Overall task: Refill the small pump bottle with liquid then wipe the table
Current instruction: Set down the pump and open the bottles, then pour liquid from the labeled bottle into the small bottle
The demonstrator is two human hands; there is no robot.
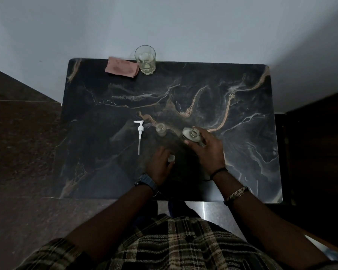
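Note:
A small clear bottle (161, 129) stands open-mouthed on the dark marble table (242, 152), its white pump head (139, 133) lying flat to its left. To the right, my right hand (207, 151) grips a larger bottle (191, 134) with its mouth uncapped. My left hand (159, 164) rests on the table nearer to me, fingers closed around a small pale cap (171, 158).
A drinking glass (145, 59) with a little liquid stands at the table's far edge by the wall. A folded pink cloth (121, 69) lies just left of it. Dark floor lies left of the table, a dark cabinet to the right.

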